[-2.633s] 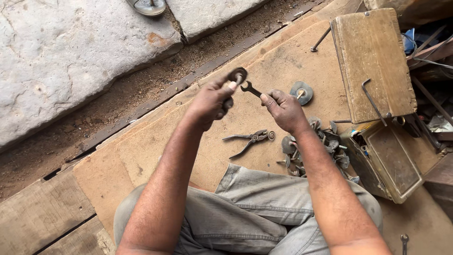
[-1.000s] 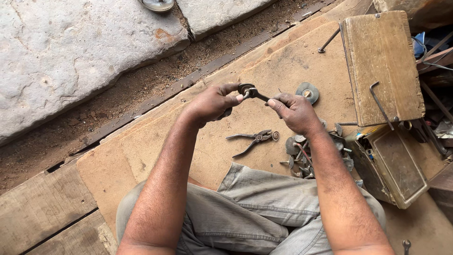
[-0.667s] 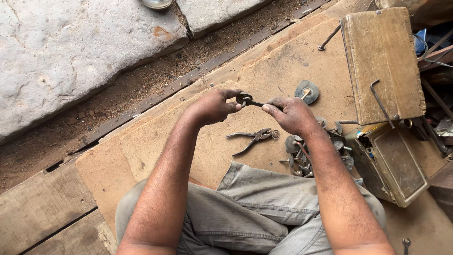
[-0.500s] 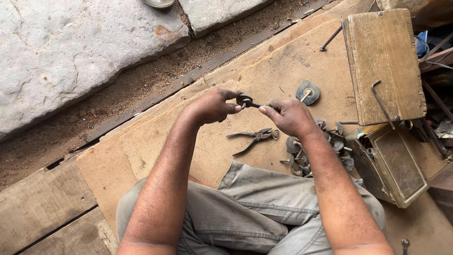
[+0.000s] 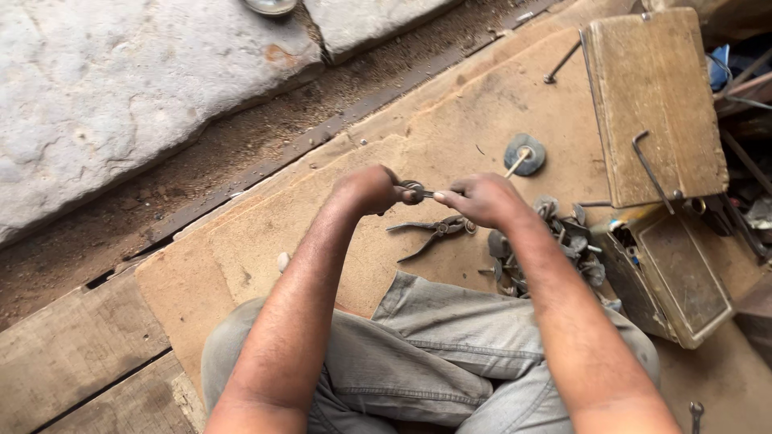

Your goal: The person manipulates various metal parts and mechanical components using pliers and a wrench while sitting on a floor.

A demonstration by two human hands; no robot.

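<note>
left hand (image 5: 371, 189) clenched on a small round metal part (image 5: 413, 191); right hand (image 5: 481, 199) gripped a thin dark spanner (image 5: 433, 194) meeting it. rusted pliers (image 5: 434, 231) lay beneath on the worn wooden board (image 5: 241, 249), grimy metal discs (image 5: 555, 233) heaped nearby.

— What are the hands doing over the board (image 5: 265, 241)?

— The left hand (image 5: 366, 189) is gripping a small round metal part (image 5: 412, 191), and the right hand (image 5: 480, 199) is pinching a thin tool (image 5: 427, 193) whose tip is meeting that part between them.

— And underneath?

— Pliers (image 5: 430, 232) are lying on the board just below the hands. A heap of metal pieces (image 5: 555, 241) is sitting beside the right wrist, a disc with a pin (image 5: 524, 154) is resting further out, and an open wooden box (image 5: 663, 265) is standing at the right.
</note>
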